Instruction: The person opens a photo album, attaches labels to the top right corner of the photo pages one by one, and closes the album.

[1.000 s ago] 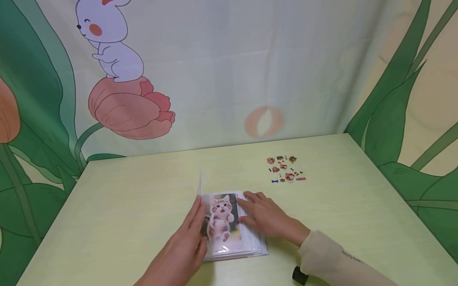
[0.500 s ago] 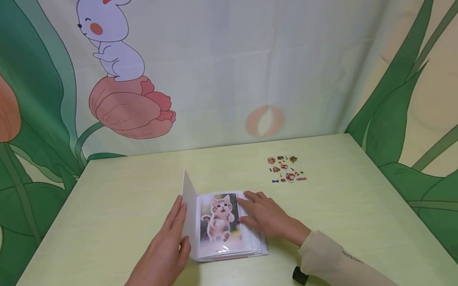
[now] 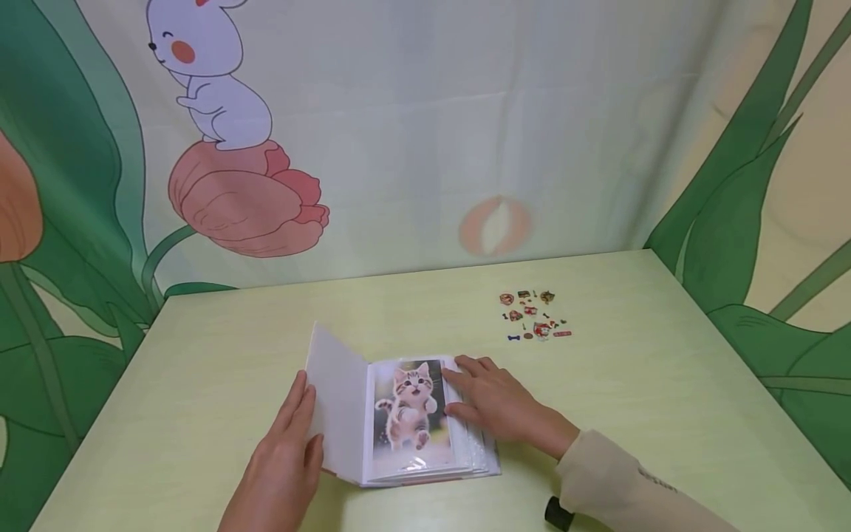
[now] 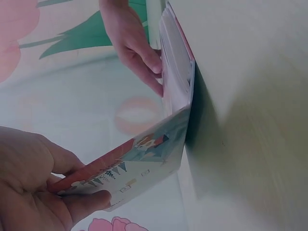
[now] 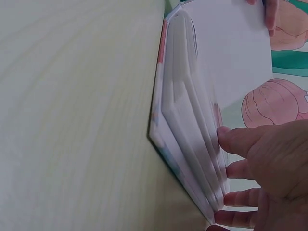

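A photo album (image 3: 411, 473) lies on the table, its white inner cover (image 3: 339, 414) raised at a slant on the left. The top pocket page shows a kitten photo (image 3: 412, 406). My left hand (image 3: 275, 451) holds the cover's outer edge, the thumb on one face and fingers on the other. In the left wrist view the cover's printed outside (image 4: 130, 168) shows red, blue and white. My right hand (image 3: 495, 395) rests on the right margin of the pages, fingertips along the edge of the stack (image 5: 192, 120).
Small colourful stickers (image 3: 532, 316) lie in a group at the back right of the table (image 3: 219, 369). A black object (image 3: 558, 513) shows beside the right sleeve (image 3: 625, 480). A printed curtain (image 3: 399, 133) hangs behind the table.
My left hand has moved left, swinging the album's cover from nearly upright to a wider slant, so the whole kitten photo shows. The right hand has stayed on the pages.
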Available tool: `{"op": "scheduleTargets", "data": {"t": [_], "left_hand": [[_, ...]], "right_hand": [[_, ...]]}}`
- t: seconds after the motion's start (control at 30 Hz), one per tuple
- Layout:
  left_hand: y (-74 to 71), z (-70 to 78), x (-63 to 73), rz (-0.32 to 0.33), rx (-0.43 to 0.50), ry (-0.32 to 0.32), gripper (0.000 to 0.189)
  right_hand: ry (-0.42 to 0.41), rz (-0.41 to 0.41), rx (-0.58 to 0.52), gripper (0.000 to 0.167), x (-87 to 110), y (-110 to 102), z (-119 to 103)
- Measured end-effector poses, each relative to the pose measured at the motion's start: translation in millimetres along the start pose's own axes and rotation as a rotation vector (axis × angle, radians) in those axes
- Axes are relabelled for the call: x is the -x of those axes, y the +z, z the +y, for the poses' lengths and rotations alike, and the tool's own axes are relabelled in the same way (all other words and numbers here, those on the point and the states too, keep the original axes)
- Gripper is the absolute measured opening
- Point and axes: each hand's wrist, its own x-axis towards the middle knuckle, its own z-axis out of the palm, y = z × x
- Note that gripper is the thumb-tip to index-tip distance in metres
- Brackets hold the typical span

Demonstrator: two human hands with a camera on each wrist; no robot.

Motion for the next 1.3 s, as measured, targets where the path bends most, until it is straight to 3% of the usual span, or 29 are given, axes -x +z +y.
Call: {"op": "scheduleTargets", "data": {"t": [0.17,0.53,0.67,0.83,1.07,1.3], "left_hand": [[0.4,-9.4,1.7,-0.009,-0.028,-0.024,0.063],[4.8,-25.3,6.9,0.057,-0.086,-0.039,0.059],[8.5,-32.6,7.4,0.045,-0.115,-0.044,0.058],[14.3,-44.6,8.4,-0.036,-0.127,-0.061,0.061],[25.4,-58.1,2.7,-0.269,-0.189,-0.139,0.062],[37.9,-63.8,-5.5,-0.450,-0.243,-0.221,0.061]], "right_hand": [[0.001,0.000,0.006,0.060,0.4,0.3,0.2],[0.001,-0.007,0.013,0.060,0.7,0.3,-1.1],[0.011,-0.015,0.016,0.061,0.3,-0.1,-1.6],[0.015,-0.016,0.013,0.060,-0.1,-0.7,-2.1],[0.011,-0.010,-0.003,0.061,1.0,-0.3,-0.4],[0.013,-0.012,0.010,0.060,0.5,-0.7,-1.2]]}}
